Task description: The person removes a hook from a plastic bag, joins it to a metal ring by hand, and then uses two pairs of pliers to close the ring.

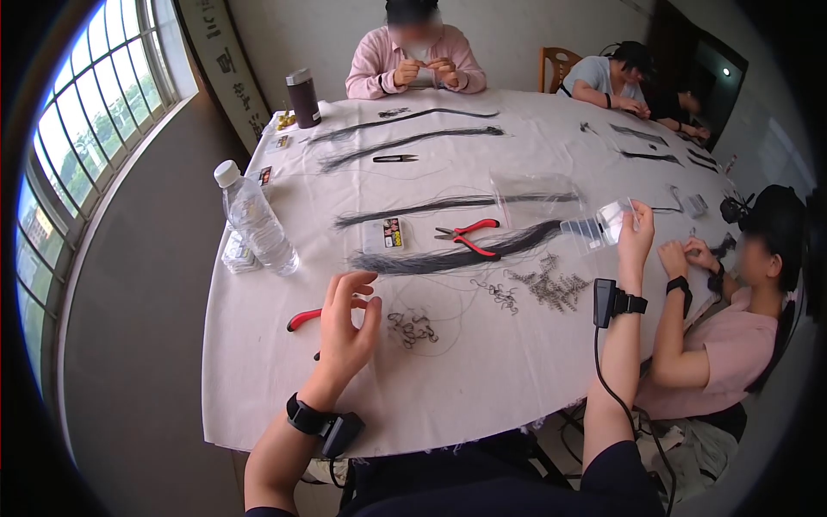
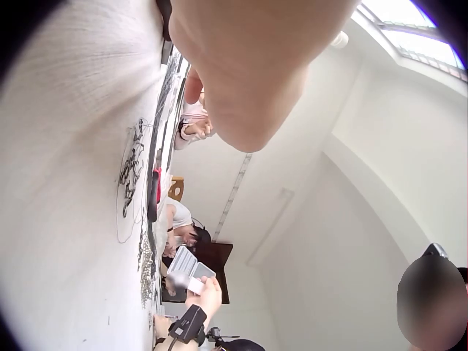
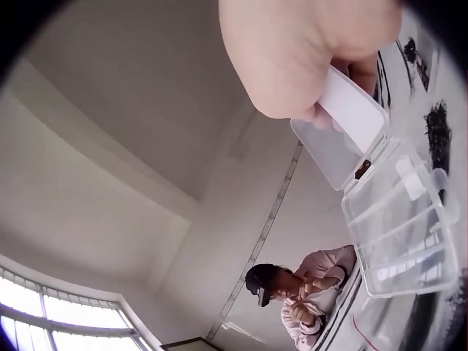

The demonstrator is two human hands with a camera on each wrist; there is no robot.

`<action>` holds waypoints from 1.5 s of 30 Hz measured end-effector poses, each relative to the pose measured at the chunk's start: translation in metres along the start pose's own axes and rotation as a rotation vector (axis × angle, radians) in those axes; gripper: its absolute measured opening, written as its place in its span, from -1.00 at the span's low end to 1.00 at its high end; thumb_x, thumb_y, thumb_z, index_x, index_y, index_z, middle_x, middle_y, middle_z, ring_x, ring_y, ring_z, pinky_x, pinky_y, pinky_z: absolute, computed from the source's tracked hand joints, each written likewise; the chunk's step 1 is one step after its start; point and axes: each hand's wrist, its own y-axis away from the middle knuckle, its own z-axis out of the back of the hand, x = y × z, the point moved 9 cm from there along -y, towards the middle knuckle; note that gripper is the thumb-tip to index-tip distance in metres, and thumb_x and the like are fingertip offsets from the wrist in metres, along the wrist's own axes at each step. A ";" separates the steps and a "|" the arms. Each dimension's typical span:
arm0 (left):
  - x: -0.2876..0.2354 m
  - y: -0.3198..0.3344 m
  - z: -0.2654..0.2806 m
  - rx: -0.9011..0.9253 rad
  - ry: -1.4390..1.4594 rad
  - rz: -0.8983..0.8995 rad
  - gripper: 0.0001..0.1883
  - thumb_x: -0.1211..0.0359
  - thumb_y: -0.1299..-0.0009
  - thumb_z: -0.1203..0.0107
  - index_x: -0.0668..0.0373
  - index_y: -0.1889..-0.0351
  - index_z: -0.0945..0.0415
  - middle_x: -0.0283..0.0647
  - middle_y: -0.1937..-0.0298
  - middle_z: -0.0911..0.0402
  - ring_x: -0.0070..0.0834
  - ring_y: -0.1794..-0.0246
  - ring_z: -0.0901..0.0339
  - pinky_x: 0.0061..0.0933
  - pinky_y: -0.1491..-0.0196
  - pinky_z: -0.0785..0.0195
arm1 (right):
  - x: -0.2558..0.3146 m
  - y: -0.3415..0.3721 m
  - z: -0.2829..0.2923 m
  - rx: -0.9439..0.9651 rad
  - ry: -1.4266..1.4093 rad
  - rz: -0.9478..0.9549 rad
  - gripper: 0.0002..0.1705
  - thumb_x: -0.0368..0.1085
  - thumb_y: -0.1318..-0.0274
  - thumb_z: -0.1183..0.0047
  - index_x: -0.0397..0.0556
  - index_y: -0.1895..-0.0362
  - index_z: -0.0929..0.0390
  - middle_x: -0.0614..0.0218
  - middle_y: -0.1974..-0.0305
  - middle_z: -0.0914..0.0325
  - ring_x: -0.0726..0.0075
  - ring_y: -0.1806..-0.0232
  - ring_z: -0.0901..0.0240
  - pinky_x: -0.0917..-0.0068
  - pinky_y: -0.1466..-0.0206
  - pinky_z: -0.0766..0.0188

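My right hand (image 1: 636, 237) grips an opened clear plastic box (image 1: 610, 226) above the right part of the table. In the right wrist view the box (image 3: 402, 219) shows its divided compartments, and a white piece (image 3: 355, 106) lies under the fingers of the hand (image 3: 314, 51). My left hand (image 1: 346, 332) is raised over the near left side with fingers loosely bent and nothing held. Beneath and beside it are red-handled pliers (image 1: 303, 320), partly hidden, and a small pile of dark wire loops (image 1: 413, 329).
Bundles of dark strands (image 1: 448, 254), a second pair of pliers (image 1: 469, 237), coiled springs (image 1: 551, 284) and a small labelled box (image 1: 388, 234) lie mid-table. A water bottle (image 1: 258, 220) and a dark flask (image 1: 302, 99) stand left. Several people sit around the table.
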 end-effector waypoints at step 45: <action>0.004 0.002 -0.006 0.060 0.023 0.030 -0.68 0.61 -0.30 -0.01 0.27 -0.03 -0.46 -0.18 -0.03 -0.45 -0.45 0.07 -0.50 -0.47 0.09 -0.43 | 0.079 0.100 -0.081 0.921 0.124 0.161 -0.85 -0.48 -0.03 -0.15 -0.19 0.24 -0.57 0.23 0.42 -0.61 0.30 0.43 -0.55 0.42 0.28 -0.47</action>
